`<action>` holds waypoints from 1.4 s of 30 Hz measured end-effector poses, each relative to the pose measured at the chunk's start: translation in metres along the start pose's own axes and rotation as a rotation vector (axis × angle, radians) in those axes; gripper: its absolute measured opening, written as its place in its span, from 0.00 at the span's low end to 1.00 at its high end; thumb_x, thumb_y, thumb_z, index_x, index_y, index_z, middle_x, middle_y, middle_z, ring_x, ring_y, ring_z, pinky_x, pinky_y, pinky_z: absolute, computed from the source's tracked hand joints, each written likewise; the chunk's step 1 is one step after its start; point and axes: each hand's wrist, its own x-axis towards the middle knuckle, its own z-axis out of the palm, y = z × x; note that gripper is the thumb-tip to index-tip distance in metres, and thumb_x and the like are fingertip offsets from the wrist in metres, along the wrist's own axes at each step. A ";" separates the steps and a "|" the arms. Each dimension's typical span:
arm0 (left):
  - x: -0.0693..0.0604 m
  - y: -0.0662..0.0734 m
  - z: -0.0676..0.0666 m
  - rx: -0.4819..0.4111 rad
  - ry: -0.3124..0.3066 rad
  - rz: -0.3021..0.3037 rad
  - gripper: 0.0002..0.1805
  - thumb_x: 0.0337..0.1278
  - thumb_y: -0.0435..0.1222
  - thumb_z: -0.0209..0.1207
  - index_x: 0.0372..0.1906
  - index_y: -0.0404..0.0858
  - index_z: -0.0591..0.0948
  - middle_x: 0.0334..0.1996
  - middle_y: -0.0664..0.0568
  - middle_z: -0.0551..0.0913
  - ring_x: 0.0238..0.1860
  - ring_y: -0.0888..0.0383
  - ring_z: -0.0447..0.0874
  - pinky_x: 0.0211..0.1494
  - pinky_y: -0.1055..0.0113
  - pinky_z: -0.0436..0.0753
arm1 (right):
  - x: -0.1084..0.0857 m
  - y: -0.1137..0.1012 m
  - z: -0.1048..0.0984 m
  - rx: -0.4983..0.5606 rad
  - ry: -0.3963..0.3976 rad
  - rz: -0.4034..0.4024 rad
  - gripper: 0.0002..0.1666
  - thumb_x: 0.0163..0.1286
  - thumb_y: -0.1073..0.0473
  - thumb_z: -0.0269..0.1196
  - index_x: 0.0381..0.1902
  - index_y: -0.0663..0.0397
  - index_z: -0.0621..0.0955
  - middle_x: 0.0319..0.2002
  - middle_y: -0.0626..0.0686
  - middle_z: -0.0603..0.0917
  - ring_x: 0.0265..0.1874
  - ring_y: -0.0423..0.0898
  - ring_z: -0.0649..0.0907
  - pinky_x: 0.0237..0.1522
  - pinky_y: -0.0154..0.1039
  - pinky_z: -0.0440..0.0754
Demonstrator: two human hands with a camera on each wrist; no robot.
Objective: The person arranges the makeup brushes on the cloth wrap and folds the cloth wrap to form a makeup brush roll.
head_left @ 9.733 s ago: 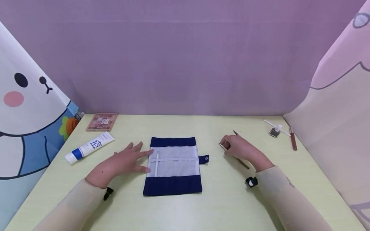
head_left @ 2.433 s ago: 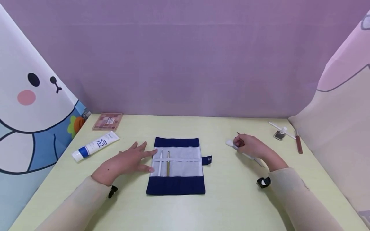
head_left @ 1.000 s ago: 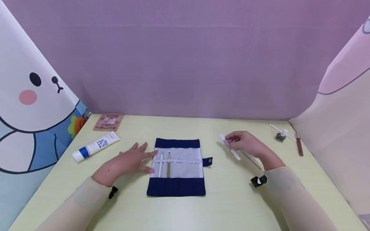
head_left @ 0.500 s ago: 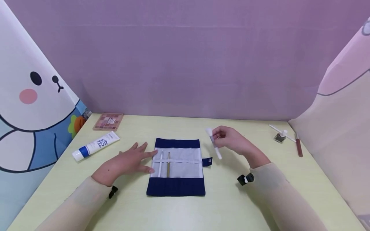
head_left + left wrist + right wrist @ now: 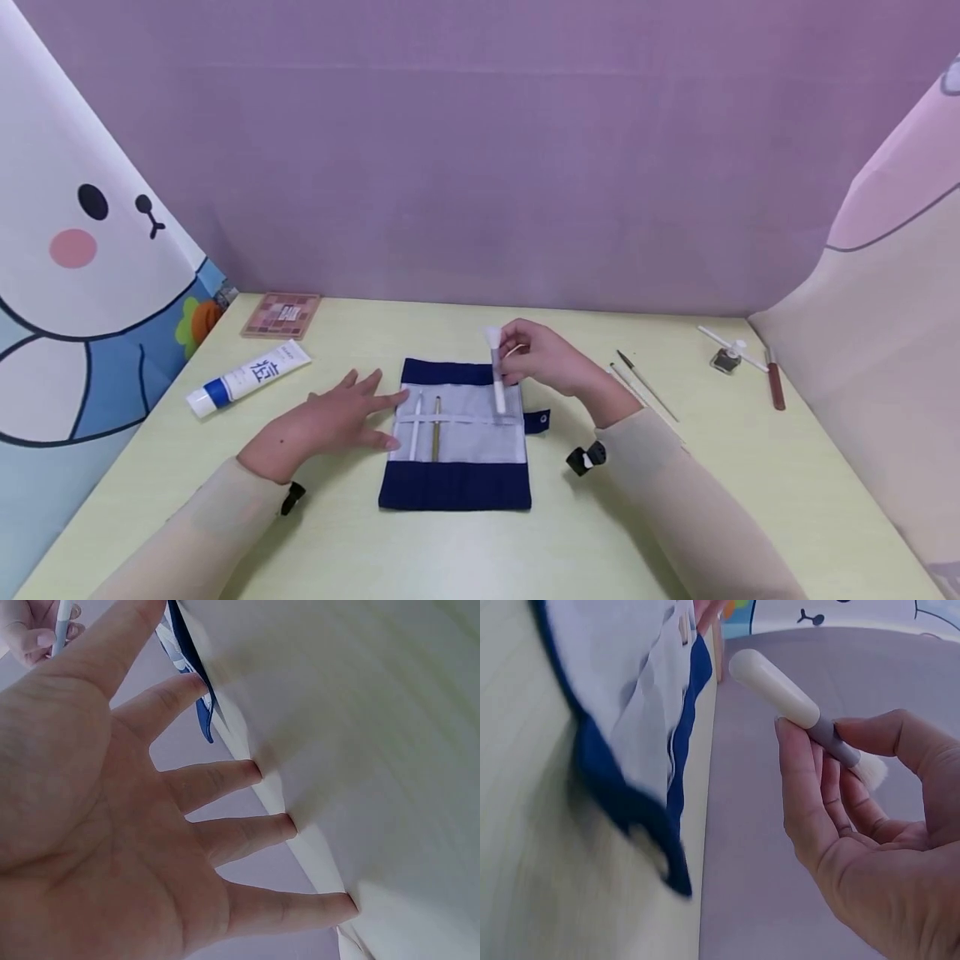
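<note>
My right hand (image 5: 536, 358) pinches a makeup brush (image 5: 498, 379) above the right part of an open navy and pale grey brush roll (image 5: 453, 486). The right wrist view shows the brush's white handle (image 5: 776, 688) and grey ferrule, with pale bristles partly behind the fingers. My left hand (image 5: 337, 421) lies with spread, straight fingers at the roll's left edge, thumb and index finger on it. Under the roll's elastic band sit a white pencil-like stick (image 5: 417, 429) and a gold-brown one (image 5: 437, 433); their lower ends reach the navy pocket.
A slim dark brush (image 5: 648, 386) and a pale stick (image 5: 637, 392) lie right of the roll. Further right are a small bottle (image 5: 726, 358), a white stick (image 5: 712, 336) and a red-brown handled tool (image 5: 776, 385). A white tube (image 5: 251, 379) and palette (image 5: 281, 316) lie left.
The gold-brown stick went from my right hand into the roll earlier. Since then, my right hand has lifted the makeup brush and carried it left over the roll. My left hand stays put.
</note>
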 end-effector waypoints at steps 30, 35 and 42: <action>0.000 0.002 -0.002 -0.007 -0.014 -0.017 0.47 0.62 0.65 0.67 0.83 0.58 0.66 0.86 0.30 0.50 0.83 0.17 0.44 0.62 0.06 0.57 | 0.024 0.011 0.045 0.027 -0.029 0.047 0.34 0.70 0.73 0.65 0.71 0.63 0.68 0.44 0.55 0.78 0.39 0.47 0.87 0.47 0.47 0.94; 0.000 0.001 -0.002 0.000 -0.006 -0.017 0.47 0.61 0.65 0.67 0.83 0.58 0.66 0.86 0.30 0.51 0.83 0.17 0.45 0.61 0.06 0.58 | 0.022 0.008 0.046 -0.081 -0.034 0.061 0.31 0.71 0.71 0.66 0.69 0.62 0.71 0.43 0.55 0.79 0.38 0.48 0.88 0.45 0.43 0.93; 0.000 0.001 0.000 0.003 0.001 -0.012 0.47 0.61 0.65 0.67 0.83 0.58 0.67 0.86 0.30 0.51 0.82 0.17 0.45 0.61 0.06 0.59 | 0.016 0.006 0.049 -0.252 -0.030 0.084 0.28 0.71 0.63 0.70 0.65 0.59 0.75 0.43 0.54 0.85 0.35 0.45 0.87 0.41 0.38 0.90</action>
